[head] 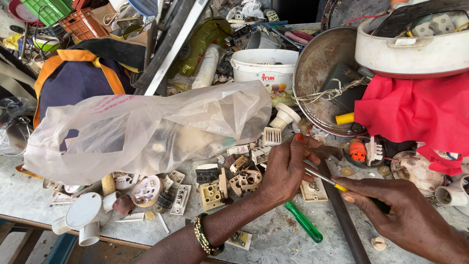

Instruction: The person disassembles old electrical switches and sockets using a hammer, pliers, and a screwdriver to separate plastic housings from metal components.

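My left hand [286,166] is closed around a small part near the middle of the workbench, with its thumb tip up; what it holds is mostly hidden by the fingers. My right hand [398,208] grips a screwdriver [325,180] with a yellow collar and a thin metal shaft. The shaft's tip reaches into my left hand. A beaded bangle [204,235] sits on my left wrist. Around the left hand lie several cream and white socket and switch parts [229,183].
A large clear plastic bag [146,129] lies across the bench's left half. A green-handled screwdriver [304,222], a dark metal bar [344,220], a white tub [266,66], a metal bowl [317,73], red cloth [415,110] and a white junction box [85,212] crowd the bench.
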